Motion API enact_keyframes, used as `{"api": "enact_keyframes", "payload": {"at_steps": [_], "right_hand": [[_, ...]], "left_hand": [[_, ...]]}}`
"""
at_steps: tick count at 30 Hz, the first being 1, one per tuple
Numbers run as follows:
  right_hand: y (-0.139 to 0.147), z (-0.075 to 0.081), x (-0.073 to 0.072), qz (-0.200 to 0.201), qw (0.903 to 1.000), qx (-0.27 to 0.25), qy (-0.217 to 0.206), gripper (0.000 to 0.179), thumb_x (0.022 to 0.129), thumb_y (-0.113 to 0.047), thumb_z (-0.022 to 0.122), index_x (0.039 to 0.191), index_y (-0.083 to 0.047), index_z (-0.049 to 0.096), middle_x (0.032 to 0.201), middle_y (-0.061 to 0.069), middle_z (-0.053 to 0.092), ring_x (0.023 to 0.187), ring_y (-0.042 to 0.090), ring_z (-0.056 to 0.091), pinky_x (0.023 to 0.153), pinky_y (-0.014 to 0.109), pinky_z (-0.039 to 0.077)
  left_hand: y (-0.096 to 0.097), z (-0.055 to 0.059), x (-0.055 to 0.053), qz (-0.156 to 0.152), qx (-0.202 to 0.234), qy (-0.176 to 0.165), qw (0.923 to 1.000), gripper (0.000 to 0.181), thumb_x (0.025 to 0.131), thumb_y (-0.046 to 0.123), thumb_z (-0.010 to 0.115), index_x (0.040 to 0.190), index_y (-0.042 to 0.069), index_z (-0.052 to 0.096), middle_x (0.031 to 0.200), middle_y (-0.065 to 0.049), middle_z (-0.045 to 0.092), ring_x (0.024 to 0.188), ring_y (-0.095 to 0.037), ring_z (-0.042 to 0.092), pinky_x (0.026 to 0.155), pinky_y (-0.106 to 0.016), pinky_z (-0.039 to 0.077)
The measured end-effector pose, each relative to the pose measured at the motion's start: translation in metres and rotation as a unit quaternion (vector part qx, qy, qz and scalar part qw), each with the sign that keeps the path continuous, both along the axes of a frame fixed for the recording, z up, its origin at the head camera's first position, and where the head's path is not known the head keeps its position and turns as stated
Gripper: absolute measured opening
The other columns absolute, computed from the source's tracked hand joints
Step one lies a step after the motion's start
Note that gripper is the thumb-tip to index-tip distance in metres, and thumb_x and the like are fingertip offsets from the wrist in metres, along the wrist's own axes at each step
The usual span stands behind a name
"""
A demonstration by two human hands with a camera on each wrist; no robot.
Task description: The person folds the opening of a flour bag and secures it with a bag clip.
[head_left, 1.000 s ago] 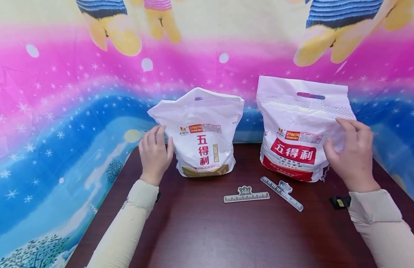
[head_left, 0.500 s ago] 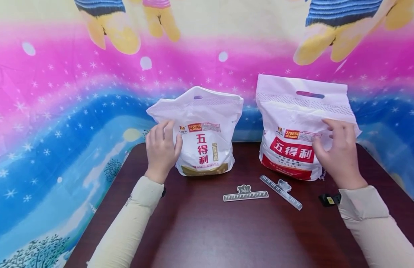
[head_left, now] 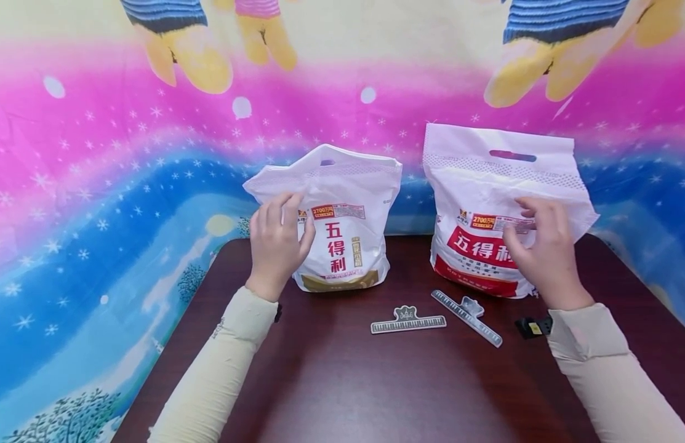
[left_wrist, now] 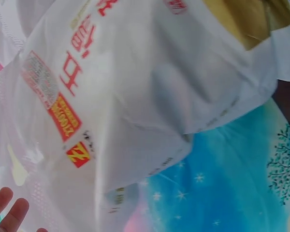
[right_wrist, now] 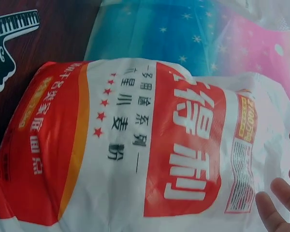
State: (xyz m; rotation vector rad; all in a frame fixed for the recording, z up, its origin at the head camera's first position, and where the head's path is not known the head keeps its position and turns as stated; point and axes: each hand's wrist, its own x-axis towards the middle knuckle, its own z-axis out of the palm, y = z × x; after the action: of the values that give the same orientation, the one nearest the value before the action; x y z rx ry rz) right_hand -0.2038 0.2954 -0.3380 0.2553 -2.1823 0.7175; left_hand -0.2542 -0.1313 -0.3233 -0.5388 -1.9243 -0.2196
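Observation:
In the head view my left hand (head_left: pixel 278 246) is in front of the left side of a white flour bag (head_left: pixel 361 191) with red vertical lettering and a gold base. Its fingers are loosely bent and hold nothing. My right hand (head_left: pixel 549 255), fingers spread and slightly bent, hovers before the right side of a second flour bag (head_left: pixel 480 191), which has a red label and red base. Whether either hand touches its bag I cannot tell. Both wrist views show fingertips (right_wrist: pixel 268 210) apart from one another, with bag surface beyond.
Two flat clips with piano-key patterns, one level (head_left: pixel 408 324) and one slanted (head_left: pixel 467 318), lie on the dark brown table (head_left: pixel 375 381) before the bags. A colourful printed cloth (head_left: pixel 331 67) hangs behind and along the left.
My left hand has shifted right, further over the gold-based bag's front. My right hand has moved left across the red-labelled bag. Bags and clips stay put.

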Motion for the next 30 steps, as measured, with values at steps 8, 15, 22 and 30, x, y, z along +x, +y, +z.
{"api": "enact_keyframes", "payload": {"at_steps": [8, 15, 22, 30], "right_hand": [[-0.016, -0.006, -0.007, 0.029, 0.9996, -0.005, -0.001, 0.053, 0.088, -0.002, 0.072, 0.137, -0.001, 0.053, 0.126, 0.024, 0.051, 0.105, 0.038, 0.057, 0.090, 0.016, 0.044], [-0.029, -0.011, -0.014, 0.036, 0.9992, 0.010, -0.012, 0.052, 0.088, -0.002, 0.073, 0.136, -0.001, 0.053, 0.122, 0.022, 0.051, 0.105, 0.037, 0.053, 0.087, 0.057, 0.053], [-0.037, -0.013, -0.020, 0.047, 0.9988, 0.010, -0.006, 0.050, 0.088, -0.002, 0.074, 0.134, -0.002, 0.055, 0.118, 0.021, 0.052, 0.107, 0.034, 0.053, 0.091, 0.049, 0.051], [-0.049, -0.013, -0.025, 0.064, 0.9978, 0.019, 0.005, 0.049, 0.087, -0.004, 0.075, 0.133, -0.002, 0.056, 0.117, 0.020, 0.053, 0.103, 0.031, 0.055, 0.091, 0.020, 0.045]], "left_hand": [[0.017, 0.019, 0.003, -0.006, -0.002, -0.006, 1.0000, 0.045, 0.091, 0.019, 0.070, 0.130, 0.006, 0.052, 0.126, -0.016, 0.057, 0.110, -0.036, 0.057, 0.089, -0.055, 0.050], [0.031, 0.035, 0.002, -0.025, 0.003, 0.009, 0.9996, 0.045, 0.089, 0.014, 0.071, 0.129, 0.007, 0.053, 0.127, -0.016, 0.058, 0.108, -0.035, 0.058, 0.089, -0.054, 0.052], [0.036, 0.047, 0.002, -0.041, -0.003, 0.026, 0.9988, 0.043, 0.088, 0.011, 0.071, 0.127, 0.006, 0.054, 0.126, -0.016, 0.059, 0.109, -0.035, 0.059, 0.085, -0.054, 0.052], [0.042, 0.058, -0.003, -0.038, -0.016, 0.041, 0.9983, 0.041, 0.088, 0.011, 0.070, 0.126, 0.008, 0.056, 0.124, -0.014, 0.060, 0.111, -0.034, 0.057, 0.090, -0.053, 0.048]]}}
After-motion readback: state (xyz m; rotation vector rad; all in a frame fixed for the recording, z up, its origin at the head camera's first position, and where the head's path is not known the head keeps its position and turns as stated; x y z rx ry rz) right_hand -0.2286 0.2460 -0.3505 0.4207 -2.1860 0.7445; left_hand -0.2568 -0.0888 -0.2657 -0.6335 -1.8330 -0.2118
